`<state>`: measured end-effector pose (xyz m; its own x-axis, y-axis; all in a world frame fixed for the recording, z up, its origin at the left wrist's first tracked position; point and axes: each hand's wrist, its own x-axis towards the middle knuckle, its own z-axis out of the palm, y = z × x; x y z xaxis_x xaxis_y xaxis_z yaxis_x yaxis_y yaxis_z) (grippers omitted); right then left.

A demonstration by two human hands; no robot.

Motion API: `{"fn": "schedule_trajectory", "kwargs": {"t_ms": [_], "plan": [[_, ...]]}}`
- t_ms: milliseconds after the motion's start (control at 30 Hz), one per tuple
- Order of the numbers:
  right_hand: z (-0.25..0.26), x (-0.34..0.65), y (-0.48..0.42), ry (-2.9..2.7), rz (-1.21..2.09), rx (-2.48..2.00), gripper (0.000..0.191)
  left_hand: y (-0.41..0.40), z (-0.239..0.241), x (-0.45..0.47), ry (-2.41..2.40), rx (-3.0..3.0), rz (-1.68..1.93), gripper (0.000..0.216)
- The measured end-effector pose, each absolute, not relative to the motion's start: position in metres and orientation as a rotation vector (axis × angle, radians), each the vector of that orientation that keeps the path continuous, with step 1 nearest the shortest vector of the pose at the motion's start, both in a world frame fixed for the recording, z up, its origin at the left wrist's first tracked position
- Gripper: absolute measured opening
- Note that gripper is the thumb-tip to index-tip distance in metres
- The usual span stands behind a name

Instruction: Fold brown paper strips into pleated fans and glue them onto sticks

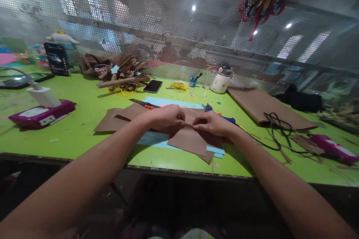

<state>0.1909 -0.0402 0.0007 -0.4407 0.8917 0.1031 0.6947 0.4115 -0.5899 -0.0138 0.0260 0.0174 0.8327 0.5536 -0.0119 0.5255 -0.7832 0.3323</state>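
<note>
Left hand point(169, 116) curls nearly closed, fingertips pinching a matte brown paper sheet point(188, 139); right hand point(214, 124), fingers bent, pinches the same sheet just beside; sheet lies over light-blue paper point(154, 140) on lime-green tabletop point(89, 143).

No legible text, blurred pale print, black upright panel point(57, 59)
</note>
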Motion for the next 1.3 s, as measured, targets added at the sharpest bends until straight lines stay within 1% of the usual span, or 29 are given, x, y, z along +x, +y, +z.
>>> {"fn": "schedule_trajectory", "kwargs": {"t_ms": [100, 300, 367, 533, 667, 867, 1167, 1233, 1300], "plan": [[-0.001, 0.19, -0.041, -2.292, 0.61, -1.356, 0.018, 0.022, 0.017, -0.012, 0.78, 2.697, 0.116, 0.02], [-0.002, 0.187, -0.042, -2.362, 0.515, -1.333, 0.014, 0.017, 0.01, -0.005, 0.576, 2.777, 0.32, 0.016], [0.0, 0.187, -0.043, -2.384, 0.488, -1.339, 0.013, 0.017, 0.009, -0.004, 0.547, 2.767, 0.339, 0.015], [0.006, 0.188, -0.045, -2.441, 0.424, -1.394, 0.011, 0.016, 0.014, -0.005, 0.68, 2.711, 0.261, 0.008], [0.01, 0.193, -0.044, -2.506, 0.404, -1.423, 0.011, 0.012, 0.017, -0.007, 0.775, 2.582, 0.153, 0.017], [0.015, 0.199, -0.045, -2.604, 0.404, -1.422, 0.011, 0.012, 0.018, -0.012, 0.782, 2.49, 0.048, 0.024], [0.023, 0.203, -0.052, -2.678, 0.418, -1.443, 0.018, 0.021, 0.017, -0.013, 0.719, 2.632, 0.003, 0.031], [0.022, 0.201, -0.053, -2.678, 0.378, -1.465, 0.015, 0.021, 0.017, -0.012, 0.695, 2.662, 0.0, 0.031], [0.019, 0.199, -0.054, -2.667, 0.294, -1.498, 0.008, 0.018, 0.019, -0.01, 0.68, 2.716, 0.029, 0.023]]}}
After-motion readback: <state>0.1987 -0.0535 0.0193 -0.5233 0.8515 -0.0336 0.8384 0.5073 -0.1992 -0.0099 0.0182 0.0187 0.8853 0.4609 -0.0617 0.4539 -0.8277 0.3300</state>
